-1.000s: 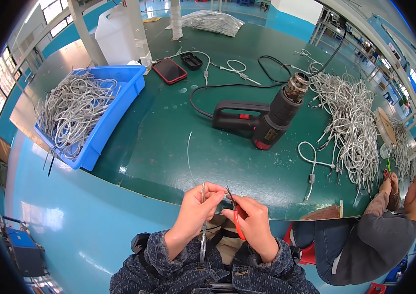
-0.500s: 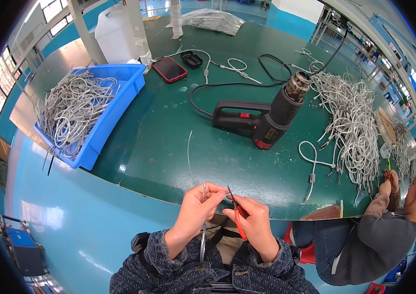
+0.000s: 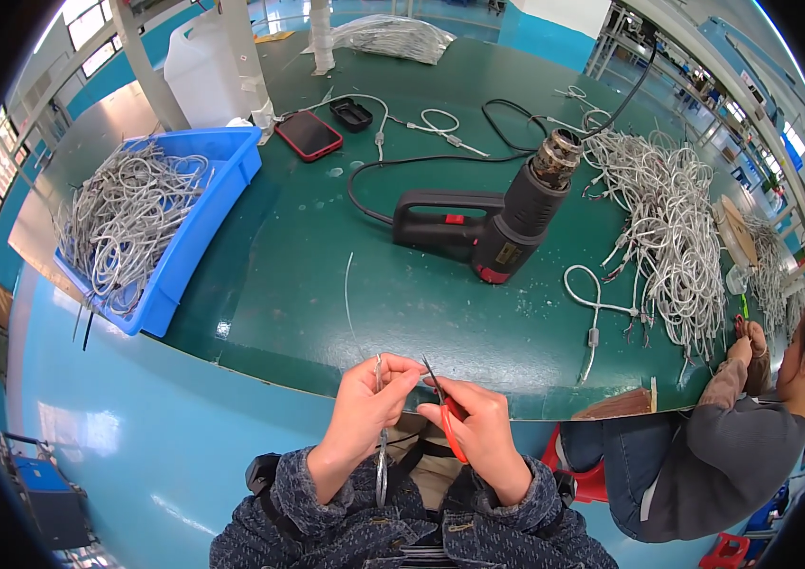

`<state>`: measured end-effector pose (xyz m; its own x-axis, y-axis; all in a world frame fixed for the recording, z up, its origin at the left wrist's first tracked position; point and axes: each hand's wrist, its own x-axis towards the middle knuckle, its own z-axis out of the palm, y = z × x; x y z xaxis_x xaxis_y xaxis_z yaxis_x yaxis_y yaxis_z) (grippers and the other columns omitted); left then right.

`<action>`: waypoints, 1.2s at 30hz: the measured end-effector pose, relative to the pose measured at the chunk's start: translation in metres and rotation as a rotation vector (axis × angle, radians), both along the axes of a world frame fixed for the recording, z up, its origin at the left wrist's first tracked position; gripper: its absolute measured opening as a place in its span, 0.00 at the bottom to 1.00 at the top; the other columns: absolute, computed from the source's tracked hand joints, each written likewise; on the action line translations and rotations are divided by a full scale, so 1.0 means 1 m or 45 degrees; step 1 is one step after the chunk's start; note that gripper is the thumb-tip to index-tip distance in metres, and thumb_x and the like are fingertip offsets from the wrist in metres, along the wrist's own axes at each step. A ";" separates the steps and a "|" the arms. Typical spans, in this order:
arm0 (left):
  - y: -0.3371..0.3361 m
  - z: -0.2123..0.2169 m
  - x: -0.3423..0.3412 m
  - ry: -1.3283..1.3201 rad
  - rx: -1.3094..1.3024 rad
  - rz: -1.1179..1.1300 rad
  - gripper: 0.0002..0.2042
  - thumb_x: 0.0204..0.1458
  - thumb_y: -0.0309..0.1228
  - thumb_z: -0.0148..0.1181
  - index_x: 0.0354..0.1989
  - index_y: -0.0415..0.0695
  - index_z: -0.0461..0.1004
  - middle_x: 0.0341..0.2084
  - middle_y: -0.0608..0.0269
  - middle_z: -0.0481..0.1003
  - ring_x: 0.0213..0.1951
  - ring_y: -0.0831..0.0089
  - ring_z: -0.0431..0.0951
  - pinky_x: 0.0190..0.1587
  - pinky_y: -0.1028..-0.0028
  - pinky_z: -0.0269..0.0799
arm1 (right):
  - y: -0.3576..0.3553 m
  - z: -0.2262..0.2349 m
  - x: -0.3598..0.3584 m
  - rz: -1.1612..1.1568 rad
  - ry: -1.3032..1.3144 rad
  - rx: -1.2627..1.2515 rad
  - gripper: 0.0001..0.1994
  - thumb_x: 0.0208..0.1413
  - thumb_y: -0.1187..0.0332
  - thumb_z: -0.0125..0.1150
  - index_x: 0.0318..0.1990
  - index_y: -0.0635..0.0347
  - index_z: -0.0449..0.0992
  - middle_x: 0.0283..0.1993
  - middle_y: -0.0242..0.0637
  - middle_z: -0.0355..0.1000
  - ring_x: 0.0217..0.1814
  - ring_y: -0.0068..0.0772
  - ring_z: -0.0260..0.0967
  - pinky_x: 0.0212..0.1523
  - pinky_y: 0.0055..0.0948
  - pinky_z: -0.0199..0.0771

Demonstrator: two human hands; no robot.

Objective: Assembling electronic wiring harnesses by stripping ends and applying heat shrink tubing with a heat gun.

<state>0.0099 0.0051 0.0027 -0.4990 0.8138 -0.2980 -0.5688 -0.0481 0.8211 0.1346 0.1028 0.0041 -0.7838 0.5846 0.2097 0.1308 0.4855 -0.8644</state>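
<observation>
Close together at the table's near edge, my two hands meet fingertip to fingertip. My left hand [image 3: 365, 403] pinches a grey cable [image 3: 382, 474], whose length hangs down in front of my jacket. Between the fingers of my right hand [image 3: 483, 431] are small scissors [image 3: 456, 436] with red handles. Their dark blades point up and away, beside the left fingertips and a short pale end there. A thin whitish strand [image 3: 347, 294] runs over the green table just beyond my left hand; whether it reaches the fingers I cannot tell.
A black heat gun [image 3: 507, 223] stands mid-table, its cord running back. Left is a blue bin [image 3: 199, 242] of grey cables; right, a large cable heap [image 3: 663, 228] and one looped cable [image 3: 594, 313]. A phone [image 3: 310, 136] lies behind. A co-worker [image 3: 730, 446] sits at the right.
The whole view has shifted slightly, so table things appear a little farther left. My hands keep nearly the same pose, with cable and scissors still held.
</observation>
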 end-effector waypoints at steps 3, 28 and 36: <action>0.002 0.001 0.001 0.023 -0.014 0.003 0.04 0.58 0.24 0.53 0.38 0.36 0.71 0.14 0.77 0.60 0.13 0.91 0.51 0.14 0.84 0.42 | 0.001 0.004 0.001 -0.016 -0.075 -0.018 0.18 0.45 0.68 0.69 0.43 0.66 0.76 0.29 0.47 0.73 0.25 0.38 0.70 0.27 0.31 0.69; 0.014 -0.008 0.000 0.152 -0.126 0.040 0.04 0.57 0.24 0.54 0.37 0.36 0.72 0.16 0.77 0.63 0.14 0.91 0.53 0.15 0.84 0.43 | 0.007 0.002 -0.003 -0.079 -0.213 0.097 0.16 0.47 0.62 0.67 0.38 0.66 0.76 0.27 0.49 0.72 0.25 0.48 0.71 0.25 0.36 0.68; 0.018 -0.012 -0.002 0.076 -0.081 0.018 0.04 0.60 0.26 0.51 0.38 0.38 0.68 0.16 0.77 0.60 0.14 0.90 0.51 0.15 0.84 0.43 | 0.015 0.004 -0.004 -0.078 -0.305 0.167 0.15 0.45 0.65 0.69 0.36 0.66 0.75 0.24 0.44 0.70 0.21 0.44 0.67 0.24 0.34 0.65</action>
